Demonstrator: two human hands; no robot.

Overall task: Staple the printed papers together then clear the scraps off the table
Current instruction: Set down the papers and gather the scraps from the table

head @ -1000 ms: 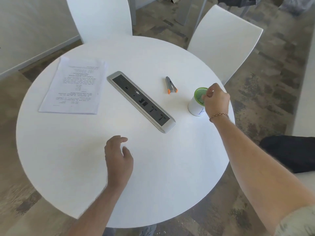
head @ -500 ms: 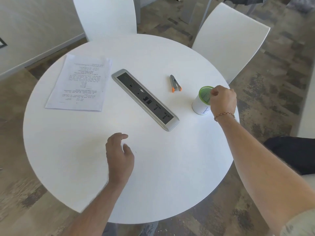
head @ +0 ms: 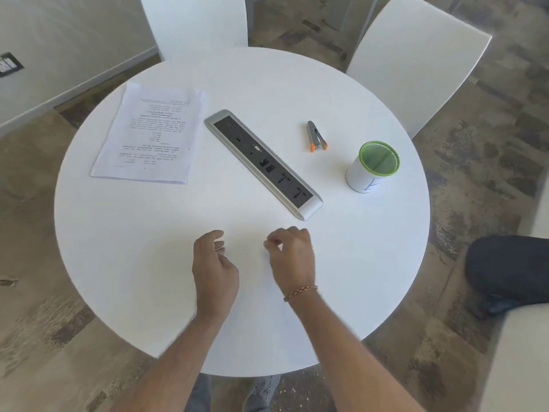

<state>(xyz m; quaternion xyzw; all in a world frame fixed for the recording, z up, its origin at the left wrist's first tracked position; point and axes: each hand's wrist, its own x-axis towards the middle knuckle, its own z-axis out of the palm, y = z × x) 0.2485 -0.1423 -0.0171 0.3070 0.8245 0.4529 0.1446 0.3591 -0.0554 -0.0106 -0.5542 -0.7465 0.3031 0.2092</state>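
The printed papers (head: 148, 135) lie in a stack at the far left of the round white table (head: 133, 248). A small grey and orange stapler (head: 316, 136) rests right of centre. Next to it, at the right edge, stands a white cup with a green mesh rim (head: 364, 178). My left hand (head: 214, 263) hovers over the near middle of the table, fingers loosely apart and holding nothing. Beside it, my right hand (head: 292, 257) has its fingers curled in, thumb and forefinger tips close together. I see nothing between them and no scraps on the table.
A long silver power socket strip (head: 261, 162) runs diagonally across the table's centre. Two white chairs (head: 416, 63) (head: 196, 22) stand at the far side. A dark rounded shape (head: 511, 269) sits off the table's right edge.
My right hand has left the green-rimmed cup and drawn back to the near middle of the table beside my left hand. The left hand has barely moved.
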